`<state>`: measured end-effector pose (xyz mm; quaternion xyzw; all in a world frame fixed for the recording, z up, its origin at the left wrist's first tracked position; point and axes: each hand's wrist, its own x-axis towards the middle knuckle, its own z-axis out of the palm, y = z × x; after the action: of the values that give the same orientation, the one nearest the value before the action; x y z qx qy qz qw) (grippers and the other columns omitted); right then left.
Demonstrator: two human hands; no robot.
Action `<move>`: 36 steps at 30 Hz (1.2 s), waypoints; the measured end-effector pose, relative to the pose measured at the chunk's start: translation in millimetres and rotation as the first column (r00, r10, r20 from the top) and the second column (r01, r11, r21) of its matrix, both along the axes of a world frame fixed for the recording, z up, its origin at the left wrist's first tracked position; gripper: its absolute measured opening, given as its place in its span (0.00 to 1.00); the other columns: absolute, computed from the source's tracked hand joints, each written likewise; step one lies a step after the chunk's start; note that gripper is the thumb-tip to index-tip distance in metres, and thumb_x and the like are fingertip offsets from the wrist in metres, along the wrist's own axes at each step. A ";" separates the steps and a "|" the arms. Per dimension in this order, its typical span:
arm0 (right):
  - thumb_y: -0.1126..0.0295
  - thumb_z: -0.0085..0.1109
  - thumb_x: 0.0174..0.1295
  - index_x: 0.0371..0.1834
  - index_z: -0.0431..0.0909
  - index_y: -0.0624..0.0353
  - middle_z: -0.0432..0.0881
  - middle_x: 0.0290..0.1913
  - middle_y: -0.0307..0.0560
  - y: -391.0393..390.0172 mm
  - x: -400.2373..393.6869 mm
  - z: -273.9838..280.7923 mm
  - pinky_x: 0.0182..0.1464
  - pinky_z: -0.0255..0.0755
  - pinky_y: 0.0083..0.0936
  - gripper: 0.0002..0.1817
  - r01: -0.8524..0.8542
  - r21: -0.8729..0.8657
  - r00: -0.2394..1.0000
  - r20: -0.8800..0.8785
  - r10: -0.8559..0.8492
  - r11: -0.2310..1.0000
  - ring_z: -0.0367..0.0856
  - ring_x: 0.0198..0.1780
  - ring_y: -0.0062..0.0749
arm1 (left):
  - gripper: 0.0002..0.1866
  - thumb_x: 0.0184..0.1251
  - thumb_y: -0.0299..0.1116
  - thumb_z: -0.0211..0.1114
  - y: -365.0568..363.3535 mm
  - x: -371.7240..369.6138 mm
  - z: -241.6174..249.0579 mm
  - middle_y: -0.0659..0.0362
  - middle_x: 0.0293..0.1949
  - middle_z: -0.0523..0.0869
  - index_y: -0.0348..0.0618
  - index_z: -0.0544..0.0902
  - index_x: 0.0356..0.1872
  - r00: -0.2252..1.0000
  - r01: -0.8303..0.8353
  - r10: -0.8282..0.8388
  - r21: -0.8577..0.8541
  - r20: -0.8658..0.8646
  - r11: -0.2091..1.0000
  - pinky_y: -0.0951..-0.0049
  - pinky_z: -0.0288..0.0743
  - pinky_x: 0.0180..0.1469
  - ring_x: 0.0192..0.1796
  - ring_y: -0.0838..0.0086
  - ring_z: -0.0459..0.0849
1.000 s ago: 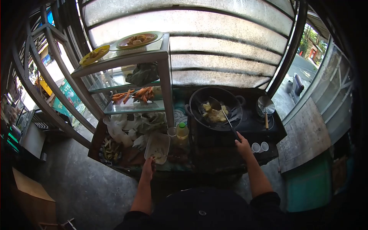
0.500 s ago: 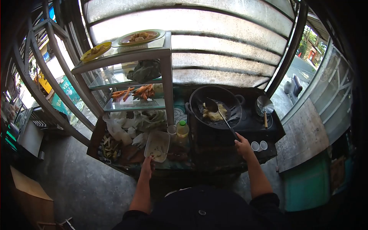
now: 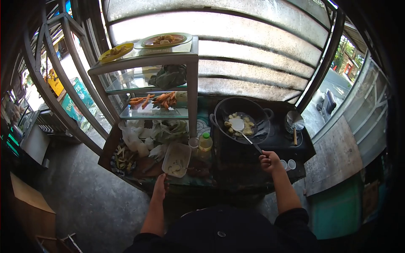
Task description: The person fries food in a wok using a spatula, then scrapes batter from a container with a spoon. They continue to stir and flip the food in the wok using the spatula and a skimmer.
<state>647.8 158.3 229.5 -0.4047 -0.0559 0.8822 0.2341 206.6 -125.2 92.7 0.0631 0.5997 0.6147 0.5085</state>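
Observation:
My right hand [image 3: 269,162] is closed around the dark handle of a round-headed metal wok spatula [image 3: 237,124]. Its pale, shiny head is inside a large black wok [image 3: 265,135], over pieces of yellowish frying food [image 3: 249,129] in oil. At the counter's front edge, my left hand [image 3: 160,186] has its fingers curled and thumb up, just below the near corner of a clear plastic tub [image 3: 176,159]. Some pale batter-like remains lie in the tub. Whatever the left fingers grip is hidden.
A glass display case [image 3: 193,84] holds fried snacks, with two plates of food on top. Beside the tub stand a green-capped bottle [image 3: 205,143] and a plastic cup [image 3: 193,143]. Right of the wok sits a small pan [image 3: 294,120]; two white cups [image 3: 291,164] are near my right wrist.
The spatula head has turned from its dark side to a pale one, and the food looks more broken up. My left hand sits slightly lower relative to the tub. The view has shifted.

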 end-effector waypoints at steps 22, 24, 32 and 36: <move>0.67 0.46 0.66 0.63 0.66 0.50 0.70 0.25 0.40 -30.5 11.6 -33.2 0.19 0.65 0.20 0.21 -0.937 0.340 0.227 0.759 -0.611 0.074 0.68 0.22 0.19 | 0.12 0.67 0.47 0.54 25.8 7.1 2.8 0.72 0.30 0.73 0.58 0.77 0.47 1.000 0.025 -0.025 0.037 0.010 0.999 0.77 0.64 0.29 0.28 0.83 0.71; 0.65 0.45 0.66 0.64 0.64 0.49 0.69 0.24 0.40 -35.8 -1.2 -1.8 0.16 0.61 0.16 0.22 -0.542 0.451 0.632 0.775 -0.011 0.709 0.69 0.22 0.19 | 0.12 0.67 0.46 0.54 28.1 9.7 5.9 0.71 0.31 0.73 0.57 0.77 0.47 1.000 0.028 -0.028 0.020 0.010 0.999 0.79 0.65 0.28 0.29 0.83 0.71; 0.63 0.42 0.68 0.33 0.64 0.48 0.65 0.20 0.32 -12.3 1.5 15.1 0.12 0.46 0.10 0.06 -0.129 0.148 0.960 0.265 0.086 0.981 0.56 0.11 0.11 | 0.12 0.68 0.45 0.53 30.2 14.1 8.4 0.71 0.31 0.72 0.56 0.77 0.47 0.999 0.037 -0.038 0.029 0.019 0.999 0.80 0.64 0.28 0.28 0.84 0.70; 0.60 0.41 0.69 0.31 0.63 0.51 0.64 0.18 0.31 -6.7 10.7 4.8 0.12 0.46 0.11 0.10 -0.094 0.052 0.995 -0.022 0.096 0.994 0.55 0.09 0.12 | 0.13 0.68 0.45 0.53 29.2 11.8 8.3 0.71 0.30 0.72 0.56 0.77 0.48 0.999 0.019 -0.020 0.023 0.028 1.000 0.80 0.63 0.28 0.28 0.84 0.70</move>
<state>658.5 151.6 234.3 -0.3846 -0.0945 0.8956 0.2027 218.4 -96.0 101.0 0.0659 0.5848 0.6173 0.5222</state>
